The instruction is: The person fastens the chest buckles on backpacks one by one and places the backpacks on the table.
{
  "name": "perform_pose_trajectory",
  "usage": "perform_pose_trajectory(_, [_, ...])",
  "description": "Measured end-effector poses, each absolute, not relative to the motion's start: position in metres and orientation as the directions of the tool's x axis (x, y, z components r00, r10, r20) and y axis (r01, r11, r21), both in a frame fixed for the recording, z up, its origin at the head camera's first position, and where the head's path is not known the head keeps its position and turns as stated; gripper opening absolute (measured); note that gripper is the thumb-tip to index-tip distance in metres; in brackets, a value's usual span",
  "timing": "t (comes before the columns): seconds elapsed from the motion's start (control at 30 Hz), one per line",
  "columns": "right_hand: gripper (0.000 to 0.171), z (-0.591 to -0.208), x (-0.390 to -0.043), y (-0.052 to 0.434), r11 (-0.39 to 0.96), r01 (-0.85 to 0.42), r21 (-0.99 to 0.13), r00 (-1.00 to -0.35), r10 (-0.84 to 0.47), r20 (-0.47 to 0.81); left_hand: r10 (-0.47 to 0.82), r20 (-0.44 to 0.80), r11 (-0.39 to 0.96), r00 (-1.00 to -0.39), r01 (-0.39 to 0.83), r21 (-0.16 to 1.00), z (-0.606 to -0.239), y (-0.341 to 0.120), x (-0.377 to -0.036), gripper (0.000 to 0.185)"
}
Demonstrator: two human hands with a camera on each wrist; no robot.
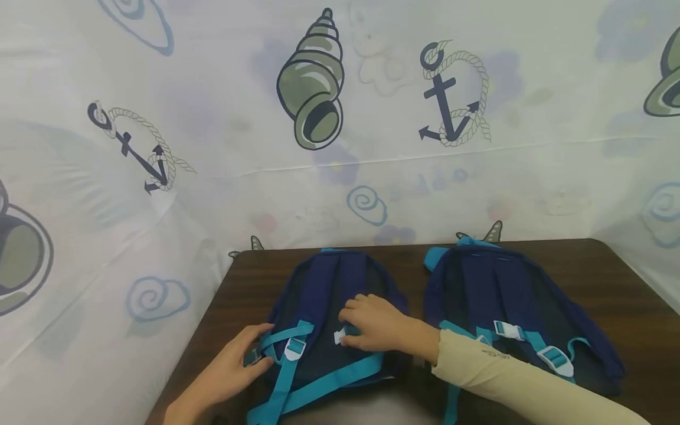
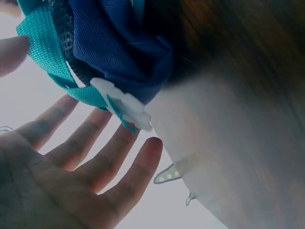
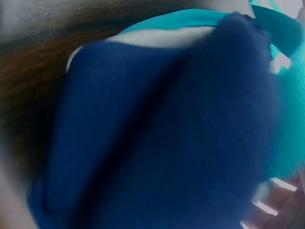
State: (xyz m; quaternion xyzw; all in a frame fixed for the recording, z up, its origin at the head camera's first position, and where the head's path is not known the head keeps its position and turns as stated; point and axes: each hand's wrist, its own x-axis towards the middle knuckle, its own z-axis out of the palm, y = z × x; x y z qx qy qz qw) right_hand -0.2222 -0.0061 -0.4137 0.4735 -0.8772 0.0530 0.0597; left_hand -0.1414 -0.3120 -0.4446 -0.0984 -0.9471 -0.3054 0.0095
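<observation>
A navy backpack [image 1: 319, 295] with teal straps lies on the table, its shoulder straps facing up. My right hand [image 1: 374, 324] reaches over it and pinches a white buckle [image 1: 339, 336] on a teal strap. At the bag's left side is my left hand [image 1: 228, 366], its fingers [image 2: 95, 148] spread and nearly straight beside a teal strap [image 2: 45, 43]. Another white buckle [image 2: 124, 105] on that strap lies right at those fingertips. A white strap adjuster [image 1: 294, 349] sits between the two hands. In the right wrist view, navy fabric [image 3: 167, 133] hides most of the right hand's work.
A second navy backpack [image 1: 494, 283] lies to the right, with a fastened white buckle [image 1: 509, 330] and a white adjuster [image 1: 556, 360]; my right forearm crosses its lower part. Both bags rest on a dark wooden table [image 1: 584, 260]. A printed white cloth [image 1: 382, 118] hangs behind.
</observation>
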Motion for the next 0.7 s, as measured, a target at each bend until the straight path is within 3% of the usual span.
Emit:
perform_pose_trajectory(0.2, [0.031,-0.431,-0.225,-0.012,0.551,-0.834,-0.013,-0.547,-0.824,0.151,0.144,0.085,0.776,-0.986,0.166,0.609,-0.451,-0.316,-0.141,0.058])
perform_pose_trajectory(0.43, [0.028,-0.432,-0.225,-0.013,0.529,-0.848,-0.028,-0.524,-0.83,0.192,0.072,-0.01,0.803,-0.997,0.052,0.594,-0.453,-0.324,-0.14,0.054])
perform_pose_trajectory(0.7, [0.025,-0.437,-0.228,-0.016,0.515,-0.856,-0.047,-0.514,-0.835,0.199,0.072,-0.021,0.831,-0.997,0.048,0.554,-0.454,-0.331,-0.141,0.036])
